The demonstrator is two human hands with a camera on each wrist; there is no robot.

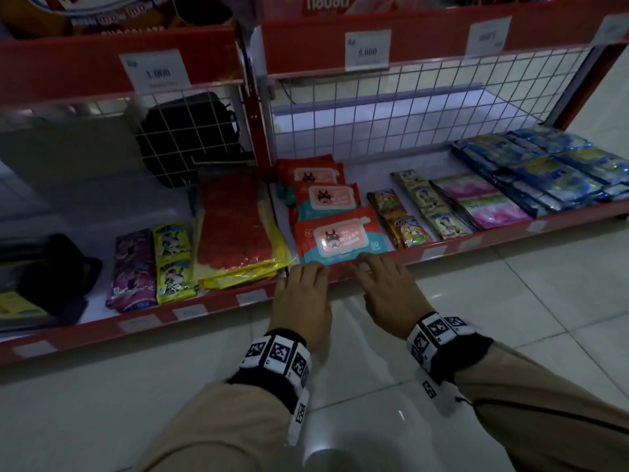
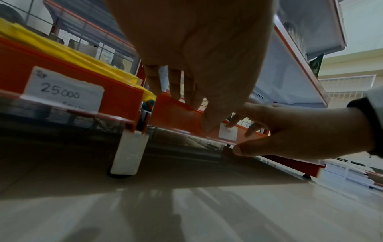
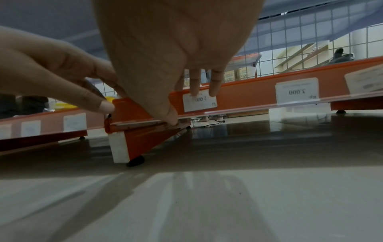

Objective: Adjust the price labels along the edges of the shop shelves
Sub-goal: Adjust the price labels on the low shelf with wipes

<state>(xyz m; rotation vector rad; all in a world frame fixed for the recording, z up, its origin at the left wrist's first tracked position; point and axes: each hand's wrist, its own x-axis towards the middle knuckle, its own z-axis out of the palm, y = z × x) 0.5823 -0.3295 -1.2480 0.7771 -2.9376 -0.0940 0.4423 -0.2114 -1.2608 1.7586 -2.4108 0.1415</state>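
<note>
Floor (image 1: 510, 284): pale glossy tiles running under the shelf units and both forearms.
Bottom shelf (image 1: 476, 238): red front edge low over the floor; two units meet at a joint right by the hands, with a white foot (image 2: 129, 153) at the left end of the right unit.
Upper shelf (image 1: 408, 39): red front edge above a white wire grid, carrying larger price cards marked 1.000 and 5.000.
Goods on the right unit: wipes packs (image 1: 335, 235) at the front left corner, then sachet strips (image 1: 403, 221), pink packets (image 1: 483, 202) and blue packets (image 1: 558, 168) toward the right end.
Goods on the left unit: red and yellow gloves (image 1: 235, 229) at its right end, green and purple sachets (image 1: 170, 260) further left.
Left hand (image 1: 301, 298): fingers straight and a little spread, tips laid on the top lip of the shelf edge at the joint, gripping nothing.
Right hand (image 1: 388, 294): fingers extended, two fingertips (image 3: 213, 91) pressing the top of the price label, thumb down at the bottom strip of the edge; whether the thumb touches the label cannot be told.
Price label (image 3: 200, 103): small white card marked 2.000, in the front edge near the left end of the right unit, below the wipes.
Neighbouring labels: one marked 3.000 (image 3: 297, 92) further right on the same edge; one marked 25.000 (image 2: 62, 91) on the left unit's edge.
</note>
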